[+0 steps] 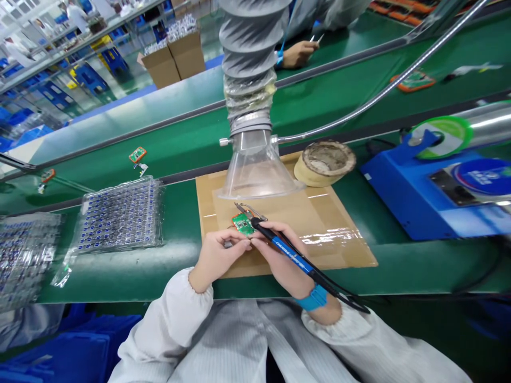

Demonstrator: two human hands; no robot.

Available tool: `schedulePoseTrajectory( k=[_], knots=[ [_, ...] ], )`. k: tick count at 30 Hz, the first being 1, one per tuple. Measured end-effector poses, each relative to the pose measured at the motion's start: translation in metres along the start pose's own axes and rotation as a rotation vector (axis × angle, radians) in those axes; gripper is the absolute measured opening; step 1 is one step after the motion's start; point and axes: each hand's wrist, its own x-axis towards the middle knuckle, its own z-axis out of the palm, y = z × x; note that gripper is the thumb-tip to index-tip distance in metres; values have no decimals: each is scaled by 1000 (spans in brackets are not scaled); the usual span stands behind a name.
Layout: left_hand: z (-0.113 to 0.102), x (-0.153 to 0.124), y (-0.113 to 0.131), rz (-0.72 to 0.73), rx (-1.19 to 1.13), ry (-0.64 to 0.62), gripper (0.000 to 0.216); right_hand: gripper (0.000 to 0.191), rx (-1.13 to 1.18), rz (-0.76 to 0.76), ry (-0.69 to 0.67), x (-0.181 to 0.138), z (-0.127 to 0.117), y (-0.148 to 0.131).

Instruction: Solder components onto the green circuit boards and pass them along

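Observation:
My left hand point(221, 251) is closed, its thumb and fingers pinching the near edge of a small green circuit board point(242, 223) with an orange rim. A blue and black soldering iron point(293, 256) lies across my right hand point(285, 260), its metal tip pointing away past the board. The right thumb and fingertips also meet the board's near edge, close to my left thumb. A blue band wraps my right wrist. Both hands are over a brown cardboard sheet point(335, 234), below a clear fume extraction hood point(259, 170).
Clear trays of small blue-marked parts point(120, 215) stand at left. A round, dirty-rimmed pot point(325, 162) sits behind the cardboard. At right is a blue machine point(423, 186) with a solder spool. Boards lie on the green belt point(175, 143); another person's hand point(299, 54) is beyond.

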Motion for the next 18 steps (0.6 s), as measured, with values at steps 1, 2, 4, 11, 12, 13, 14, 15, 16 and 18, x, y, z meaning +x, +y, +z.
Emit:
schedulePoseTrajectory(
  k=[1, 2, 4, 11, 12, 13, 14, 15, 16, 18],
  knots=[
    [1, 0, 0, 5, 10, 4, 26, 26, -17, -10, -7, 0, -1, 1],
    [2, 0, -1, 12, 26, 11, 25, 25, -38, -22, -14, -1, -1, 3],
    [2, -1, -1, 36, 80, 28, 22, 23, -90, -50, -32, -2, -2, 6],
    [-20, 13, -5, 176, 350, 71, 16, 20, -207, -118, 52, 2, -11, 8],
    [-25, 18, -6, 199, 406, 70, 15, 21, -219, -119, 62, 3, -14, 8],
    [-29, 24, -8, 215, 463, 65, 15, 23, -238, -122, 68, 4, -17, 7],
    [-32, 28, -9, 218, 513, 58, 14, 24, -263, -131, 76, 6, -21, 6],
    [-34, 33, -11, 207, 550, 52, 14, 24, -294, -146, 83, 6, -24, 5],
    [-36, 36, -11, 183, 572, 43, 14, 23, -327, -167, 88, 7, -28, 4],
    [-36, 41, -12, 131, 600, 16, 14, 21, -391, -208, 102, 6, -34, 3]
  ],
)
